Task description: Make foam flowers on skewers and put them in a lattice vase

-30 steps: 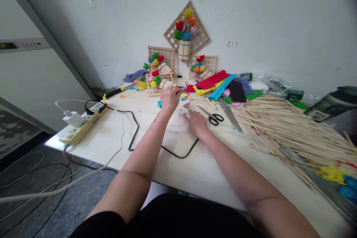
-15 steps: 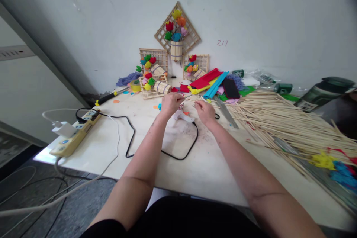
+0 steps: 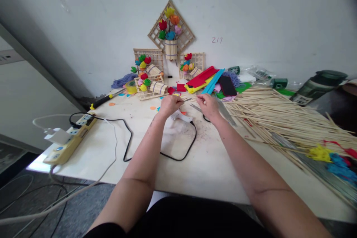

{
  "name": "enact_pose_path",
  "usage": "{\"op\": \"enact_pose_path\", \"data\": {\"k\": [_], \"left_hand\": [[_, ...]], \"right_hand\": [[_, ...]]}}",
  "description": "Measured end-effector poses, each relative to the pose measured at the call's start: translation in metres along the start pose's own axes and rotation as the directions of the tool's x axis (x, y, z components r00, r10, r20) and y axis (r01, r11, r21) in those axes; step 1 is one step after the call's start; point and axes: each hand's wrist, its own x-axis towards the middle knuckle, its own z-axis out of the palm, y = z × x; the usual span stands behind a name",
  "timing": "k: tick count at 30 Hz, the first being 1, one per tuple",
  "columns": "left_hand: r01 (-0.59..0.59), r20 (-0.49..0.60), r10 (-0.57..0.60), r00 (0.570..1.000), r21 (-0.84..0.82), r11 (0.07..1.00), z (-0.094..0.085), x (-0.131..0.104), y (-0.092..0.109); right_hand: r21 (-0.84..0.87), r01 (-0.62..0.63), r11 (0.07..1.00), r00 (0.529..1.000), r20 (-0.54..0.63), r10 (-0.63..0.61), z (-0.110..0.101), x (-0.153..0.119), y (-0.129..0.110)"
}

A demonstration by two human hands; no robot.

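Near the middle of the table, my left hand [image 3: 169, 105] is closed in a pinch on a thin dark stick [image 3: 187, 100], its free end pointing right. My right hand [image 3: 209, 105] is just across from that end, fingertips pinched together; anything between them is too small to make out. Below the hands lies a white glue gun [image 3: 181, 116] with a black cord. Scissors [image 3: 196, 108] rest beside and partly under my right hand, one dark handle loop showing. Small coloured paper pieces, among them an orange disc [image 3: 153, 108], lie near my left hand.
Lattice panels with paper flowers [image 3: 171, 29] stand at the wall. Folded coloured paper [image 3: 203, 76] and a phone [image 3: 227, 86] lie behind my hands. Many thin wooden sticks [image 3: 279, 113] cover the right side, near a dark bottle [image 3: 319, 86]. A power strip [image 3: 69, 139] with cords sits left.
My right hand has risen slightly and turned, and the scissors' blades now show left of it. The thin stick in my left hand shows more plainly. The whole view has shifted a little.
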Motion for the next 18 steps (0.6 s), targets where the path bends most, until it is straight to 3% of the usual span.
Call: {"op": "enact_pose_path", "data": {"k": [7,18], "left_hand": [[0.025,0.009,-0.024,1.0,-0.09,0.996,-0.0017,0.0018,-0.0027],[0.065,0.195,-0.028,0.98,-0.188,0.98,-0.0094,0.0005,-0.0021]], "right_hand": [[0.068,-0.172,0.983,0.983,0.072,0.167,0.008,-0.0029,0.0011],[0.124,-0.119,0.985,0.991,0.072,0.111,0.0044,-0.0021,-0.0007]]}}
